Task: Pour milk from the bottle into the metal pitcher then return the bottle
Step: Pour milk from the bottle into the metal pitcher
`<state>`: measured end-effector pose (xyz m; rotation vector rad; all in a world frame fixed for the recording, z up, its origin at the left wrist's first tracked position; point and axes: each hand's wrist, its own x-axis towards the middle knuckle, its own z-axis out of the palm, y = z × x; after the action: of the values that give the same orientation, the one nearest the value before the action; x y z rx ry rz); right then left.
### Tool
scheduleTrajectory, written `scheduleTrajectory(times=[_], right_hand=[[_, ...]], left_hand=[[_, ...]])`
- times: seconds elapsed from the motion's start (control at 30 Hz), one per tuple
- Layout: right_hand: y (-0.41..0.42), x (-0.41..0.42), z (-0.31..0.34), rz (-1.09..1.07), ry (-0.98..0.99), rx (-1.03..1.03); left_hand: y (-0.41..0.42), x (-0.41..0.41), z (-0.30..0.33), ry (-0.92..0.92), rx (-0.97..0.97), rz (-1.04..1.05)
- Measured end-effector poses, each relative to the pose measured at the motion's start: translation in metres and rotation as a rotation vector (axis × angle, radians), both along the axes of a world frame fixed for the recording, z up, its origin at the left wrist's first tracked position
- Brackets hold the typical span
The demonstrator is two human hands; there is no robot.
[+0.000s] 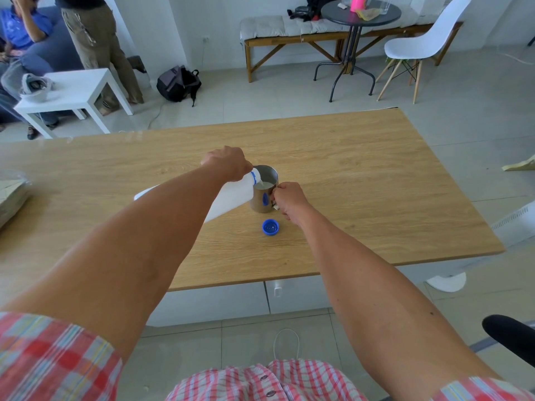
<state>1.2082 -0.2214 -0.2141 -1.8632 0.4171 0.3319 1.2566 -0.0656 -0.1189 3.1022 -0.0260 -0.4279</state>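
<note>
Milk runs from the tipped bottle [231, 195] into the pitcher [264, 189] at mid-table [376, 183]. A blue cap [271, 227] (open side up) lies just in front. The left hand [227, 163] wraps the bottle's neck; the right hand [288, 199] pinches the pitcher's handle.

the pitcher [265, 195] is brushed metal with a dull sheen, its side mirroring the table's wood tone. the bottle [231, 195] is matt, milky white plastic, smooth, with a blue plastic ring at the neck. the cap [270, 227] is glossy blue plastic with a ribbed edge. the table [362, 180] is pale wood-grain, smooth and satin, with light glare at its far left. the sleeves [55, 357] are soft checked cloth.
</note>
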Motion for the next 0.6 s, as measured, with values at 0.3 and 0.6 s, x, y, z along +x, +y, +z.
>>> scheduleTrajectory(times=[0.3, 0.6], right_hand=[[-0.0006, -0.0013, 0.0032, 0.002, -0.001, 0.010], [0.0000, -0.0016, 0.0024, 0.001, -0.013, 0.006]], left_hand=[[-0.0002, -0.0006, 0.0009, 0.011, -0.001, 0.003], [0.0009, -0.0010, 0.0015, 0.016, -0.004, -0.004]])
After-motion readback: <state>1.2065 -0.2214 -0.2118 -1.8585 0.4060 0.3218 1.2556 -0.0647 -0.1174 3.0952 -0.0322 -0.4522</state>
